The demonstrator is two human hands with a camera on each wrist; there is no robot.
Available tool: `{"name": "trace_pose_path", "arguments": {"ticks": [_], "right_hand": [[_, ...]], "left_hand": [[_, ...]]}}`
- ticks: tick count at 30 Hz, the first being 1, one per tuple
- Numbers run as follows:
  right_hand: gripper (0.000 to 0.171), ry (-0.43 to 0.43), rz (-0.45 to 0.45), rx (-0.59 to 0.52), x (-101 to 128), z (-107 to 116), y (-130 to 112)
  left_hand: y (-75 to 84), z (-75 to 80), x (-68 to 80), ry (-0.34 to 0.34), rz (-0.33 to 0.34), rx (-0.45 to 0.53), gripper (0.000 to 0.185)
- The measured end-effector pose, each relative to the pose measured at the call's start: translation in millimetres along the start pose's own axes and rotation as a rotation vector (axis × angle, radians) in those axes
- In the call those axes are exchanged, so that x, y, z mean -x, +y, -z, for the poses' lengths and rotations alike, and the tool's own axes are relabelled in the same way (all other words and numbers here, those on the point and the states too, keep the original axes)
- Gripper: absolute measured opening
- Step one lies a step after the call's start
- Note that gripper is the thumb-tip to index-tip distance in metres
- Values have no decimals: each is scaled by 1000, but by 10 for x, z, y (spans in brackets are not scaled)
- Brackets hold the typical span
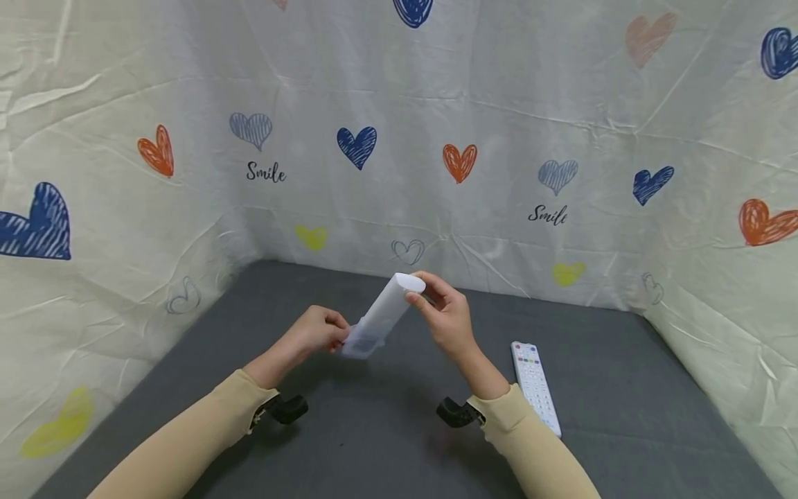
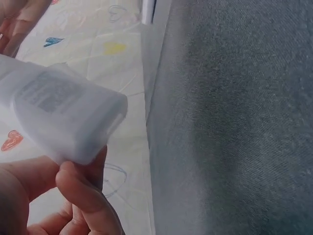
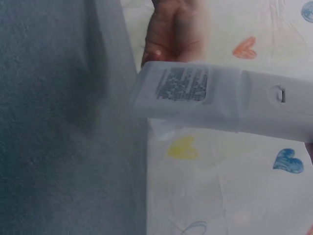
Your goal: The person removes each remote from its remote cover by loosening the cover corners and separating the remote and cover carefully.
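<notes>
A heart-printed sheet [image 1: 561, 104] walls in the grey table [image 1: 623, 416] before you. Above its middle you hold a remote in a translucent sleeve [image 1: 382, 315], tilted. Your right hand [image 1: 445, 315] curls its fingers round the far end; your left hand [image 1: 314, 333] pinches the near end. A bare white remote [image 1: 535, 385] lies to the right.

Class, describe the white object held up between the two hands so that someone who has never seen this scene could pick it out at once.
Start at the dark grey table, walled by heart-print cloth. Above its middle, the left hand pinches the lower end and the right hand grips the upper end of a long remote in a translucent sleeve, tilted. Unlike the white button remote lying flat to the right, it is raised and shows no buttons.
</notes>
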State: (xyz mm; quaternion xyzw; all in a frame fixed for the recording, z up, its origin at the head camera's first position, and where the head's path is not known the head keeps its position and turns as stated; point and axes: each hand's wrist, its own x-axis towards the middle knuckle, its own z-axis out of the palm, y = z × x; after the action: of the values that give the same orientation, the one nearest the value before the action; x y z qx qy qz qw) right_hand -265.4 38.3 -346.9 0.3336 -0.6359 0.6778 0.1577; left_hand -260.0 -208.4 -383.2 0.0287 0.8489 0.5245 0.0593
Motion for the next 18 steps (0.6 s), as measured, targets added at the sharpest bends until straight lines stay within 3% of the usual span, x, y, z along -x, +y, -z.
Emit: {"name": "trace_pose_path", "arguments": {"ticks": [4, 18], "right_hand": [[30, 12, 1, 5, 4, 29, -10], [30, -5, -12, 8, 54, 6, 17]], "left_hand": [[32, -11, -3, 15, 3, -7, 9], [-76, -23, 50, 34, 34, -41, 9]]}}
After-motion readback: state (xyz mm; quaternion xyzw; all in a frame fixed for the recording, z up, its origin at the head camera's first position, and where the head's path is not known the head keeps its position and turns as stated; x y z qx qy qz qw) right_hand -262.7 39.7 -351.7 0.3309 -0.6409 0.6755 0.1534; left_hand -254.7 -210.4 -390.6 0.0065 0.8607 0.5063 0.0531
